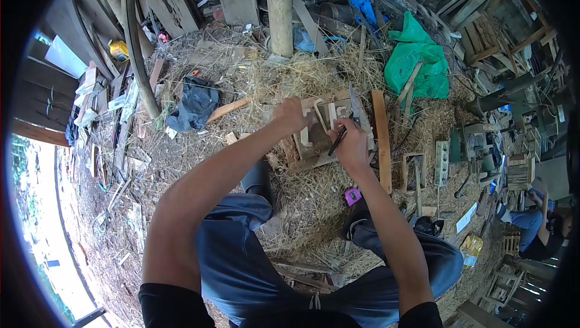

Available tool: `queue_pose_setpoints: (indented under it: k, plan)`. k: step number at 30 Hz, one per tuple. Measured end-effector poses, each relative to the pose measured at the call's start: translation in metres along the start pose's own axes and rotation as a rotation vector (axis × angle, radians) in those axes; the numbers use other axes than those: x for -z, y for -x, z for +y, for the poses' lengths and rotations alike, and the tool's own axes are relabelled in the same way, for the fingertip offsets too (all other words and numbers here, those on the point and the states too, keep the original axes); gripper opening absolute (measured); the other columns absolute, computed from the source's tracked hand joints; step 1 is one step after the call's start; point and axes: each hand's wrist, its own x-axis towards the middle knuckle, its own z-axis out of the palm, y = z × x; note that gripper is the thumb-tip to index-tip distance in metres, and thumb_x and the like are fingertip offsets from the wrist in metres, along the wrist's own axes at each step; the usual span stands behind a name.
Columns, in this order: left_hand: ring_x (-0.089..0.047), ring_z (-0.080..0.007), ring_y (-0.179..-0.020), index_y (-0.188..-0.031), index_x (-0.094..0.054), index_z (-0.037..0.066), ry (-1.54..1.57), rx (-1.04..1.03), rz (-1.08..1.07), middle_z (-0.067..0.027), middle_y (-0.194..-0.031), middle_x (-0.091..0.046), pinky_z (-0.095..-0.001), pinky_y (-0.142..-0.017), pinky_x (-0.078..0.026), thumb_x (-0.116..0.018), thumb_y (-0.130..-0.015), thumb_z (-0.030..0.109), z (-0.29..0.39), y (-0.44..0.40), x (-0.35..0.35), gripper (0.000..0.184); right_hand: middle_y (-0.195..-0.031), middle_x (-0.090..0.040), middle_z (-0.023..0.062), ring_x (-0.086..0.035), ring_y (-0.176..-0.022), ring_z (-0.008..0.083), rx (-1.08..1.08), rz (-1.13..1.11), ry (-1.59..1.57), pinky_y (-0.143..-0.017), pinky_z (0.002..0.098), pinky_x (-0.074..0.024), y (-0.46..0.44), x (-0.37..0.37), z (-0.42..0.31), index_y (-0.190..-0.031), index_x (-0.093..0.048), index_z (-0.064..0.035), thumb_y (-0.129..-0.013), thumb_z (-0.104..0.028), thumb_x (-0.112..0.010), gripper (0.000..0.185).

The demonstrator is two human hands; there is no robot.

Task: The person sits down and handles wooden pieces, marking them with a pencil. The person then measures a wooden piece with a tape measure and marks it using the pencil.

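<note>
A flat wooden board (pixel 311 162) lies on the straw-covered ground in front of me. Several pale wood pieces rest on it, among them a thin curved strip (pixel 319 114). My left hand (pixel 290 116) is closed at the board's left side, its thumb against a pale piece; what the fingers grip is hidden. My right hand (pixel 352 143) is at the board's right side, closed around a slim black pen-like tool (pixel 338 141). Just beyond it, a saw-like metal blade (pixel 355 101) points away from me, its lower end close to my fingers.
A long plank (pixel 382 140) lies right of the board. A purple tape measure (pixel 352 196) sits by my right foot. Green plastic (pixel 417 65) and a black bag (pixel 196 104) lie farther off. A wooden post (pixel 278 10) stands ahead. Another person (pixel 538 225) sits at far right.
</note>
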Motion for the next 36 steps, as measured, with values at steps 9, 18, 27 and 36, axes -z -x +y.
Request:
queue_pose_setpoints:
  k: [9, 18, 27, 36]
  plan:
    - [-0.067, -0.0325, -0.077, -0.09, -0.061, -0.002, 0.215, -0.145, 0.109, -0.02, -0.083, -0.066, -0.0401, -0.071, -0.053, -0.076, -0.066, 0.037, -0.01, -0.007, -0.004, 0.047, -0.091, -0.064, 0.0212, -0.061, -0.082, 0.0406, 0.036, 0.146, 0.031, -0.071, 0.0467, -0.0476, -0.001, 0.013, -0.015, -0.103, -0.062, -0.0046, -0.09, -0.022, -0.058, 0.022]
    - [-0.058, -0.0083, -0.069, -0.096, -0.059, -0.002, 0.854, -0.232, -0.009, -0.0052, -0.075, -0.062, -0.0233, -0.062, -0.048, -0.073, -0.081, 0.013, 0.049, 0.052, 0.109, 0.026, -0.075, -0.062, 0.0069, -0.057, -0.065, 0.0128, 0.059, -0.019, -0.574, -0.059, 0.029, -0.0472, -0.038, 0.096, -0.074, -0.103, -0.064, -0.001, -0.093, -0.027, -0.057, 0.029]
    - [-0.063, -0.0185, -0.087, -0.118, -0.052, -0.003, 1.42, -0.286, -0.416, -0.012, -0.102, -0.063, -0.0311, -0.081, -0.052, -0.055, -0.095, 0.02, 0.099, 0.141, 0.134, 0.033, -0.072, -0.06, 0.0017, -0.055, -0.059, 0.0078, 0.073, -0.187, -0.701, -0.052, 0.0228, -0.0446, 0.0, 0.193, -0.107, -0.104, -0.063, 0.0026, -0.091, -0.021, -0.062, 0.027]
    - [-0.063, -0.0244, -0.1, -0.132, -0.039, -0.002, 1.69, -0.415, -0.613, -0.0152, -0.12, -0.058, -0.0357, -0.09, -0.051, -0.048, -0.097, 0.017, 0.108, 0.158, 0.156, 0.04, -0.076, -0.058, -0.0009, -0.049, -0.066, 0.0041, 0.124, 0.153, -0.716, -0.057, 0.0199, -0.0398, 0.026, 0.233, -0.13, -0.115, -0.063, -0.003, -0.098, -0.028, -0.05, 0.034]
